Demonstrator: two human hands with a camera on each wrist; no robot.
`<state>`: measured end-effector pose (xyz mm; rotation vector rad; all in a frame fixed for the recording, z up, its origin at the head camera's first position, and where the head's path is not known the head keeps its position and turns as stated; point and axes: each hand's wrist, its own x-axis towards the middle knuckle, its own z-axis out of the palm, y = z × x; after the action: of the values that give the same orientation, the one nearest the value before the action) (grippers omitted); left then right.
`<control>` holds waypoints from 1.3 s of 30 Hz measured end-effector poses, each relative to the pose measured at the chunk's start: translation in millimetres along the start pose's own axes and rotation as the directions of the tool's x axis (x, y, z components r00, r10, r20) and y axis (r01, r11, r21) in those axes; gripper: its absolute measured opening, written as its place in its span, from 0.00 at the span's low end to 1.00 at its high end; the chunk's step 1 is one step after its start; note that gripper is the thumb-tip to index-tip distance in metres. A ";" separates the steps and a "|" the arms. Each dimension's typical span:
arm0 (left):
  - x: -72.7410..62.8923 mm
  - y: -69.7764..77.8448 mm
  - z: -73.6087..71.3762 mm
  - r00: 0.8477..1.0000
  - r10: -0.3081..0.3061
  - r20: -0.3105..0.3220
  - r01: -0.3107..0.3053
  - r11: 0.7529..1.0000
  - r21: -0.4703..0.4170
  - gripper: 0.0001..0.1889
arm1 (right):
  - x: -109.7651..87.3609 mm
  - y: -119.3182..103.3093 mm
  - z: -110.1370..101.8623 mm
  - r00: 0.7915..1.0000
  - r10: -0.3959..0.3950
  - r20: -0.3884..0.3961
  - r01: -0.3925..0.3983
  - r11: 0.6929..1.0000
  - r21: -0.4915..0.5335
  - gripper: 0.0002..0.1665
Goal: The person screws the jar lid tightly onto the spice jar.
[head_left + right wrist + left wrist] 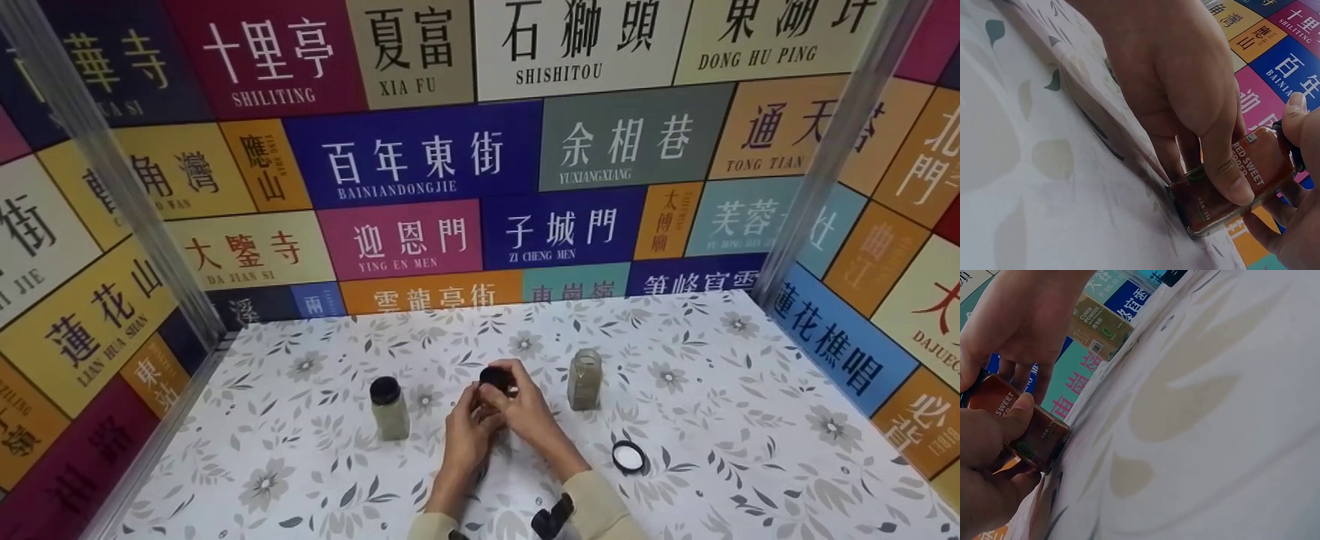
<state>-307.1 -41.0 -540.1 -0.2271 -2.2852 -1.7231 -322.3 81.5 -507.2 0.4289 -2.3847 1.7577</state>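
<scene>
Between my hands is a glass spice jar [1252,154] of red powder, labelled red sweet pepper. My left hand [469,431] grips its body, thumb [1224,169] over the label. At the top, my right hand [527,405] holds the black cap [493,376] with thumb and fingers. The jar is tilted, its base close to the tablecloth. To the right stands an uncapped cumin powder jar [585,382], also in the left wrist view [1102,326]. A loose black lid [628,457] lies nearby, white inside facing up.
Left of my hands stands another jar [390,411] with its black cap on. A floral cloth [315,465] covers the table. Panels [412,150] with Chinese place names rise behind and at both sides, with clear posts at the back corners.
</scene>
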 end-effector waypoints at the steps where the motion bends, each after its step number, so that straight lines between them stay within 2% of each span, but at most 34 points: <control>1: -0.1 0.1 0.0 1.000 0.002 -0.002 -0.002 1.000 -0.003 0.29 | 0.0 0.3 -0.1 1.000 0.003 -0.002 -0.003 1.000 0.011 0.25; 10: -0.2 2.0 3.0 1.000 -0.021 -0.018 0.020 0.997 -0.078 0.28 | -1.7 -0.7 -2.6 0.997 0.072 0.016 -0.074 0.992 0.107 0.27; 14: 0.7 5.6 0.6 1.000 -0.023 -0.002 0.022 0.998 -0.059 0.27 | -0.8 -6.2 -4.2 0.995 0.100 0.015 -0.101 0.992 0.071 0.31; 16: 0.8 8.2 -1.8 0.999 -0.043 0.011 0.044 0.998 -0.034 0.29 | -0.6 -11.1 -5.4 0.993 0.118 0.016 -0.119 0.992 0.045 0.34; 20: -1.2 11.3 -6.9 0.996 -0.090 0.024 0.090 0.996 0.029 0.37 | -2.0 -21.0 -9.5 0.990 0.143 0.001 -0.143 0.990 -0.004 0.38; 24: -1.1 15.7 -11.3 0.993 -0.121 0.004 0.121 0.992 0.046 0.44 | -5.8 -25.2 -16.9 0.992 0.122 -0.034 -0.124 0.989 -0.074 0.38; 26: -0.8 20.9 -13.4 0.994 -0.113 -0.002 0.113 0.993 0.036 0.45 | -8.2 -25.6 -23.9 0.994 0.105 -0.044 -0.109 0.988 -0.106 0.38; 33: -0.8 41.4 -20.0 1.000 -0.026 -0.015 0.026 0.999 0.042 0.38 | -15.3 -31.3 -53.2 0.998 0.007 -0.059 -0.016 0.990 -0.139 0.31; 39: -2.7 61.0 -20.7 0.999 0.021 -0.040 -0.017 0.995 0.099 0.35 | -23.7 -42.7 -79.7 0.995 -0.047 -0.087 0.026 0.972 -0.233 0.28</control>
<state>-284.7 -43.7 -479.7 -0.1911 -2.3241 -1.5856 -290.4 149.0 -451.0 0.3499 -2.4604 1.4279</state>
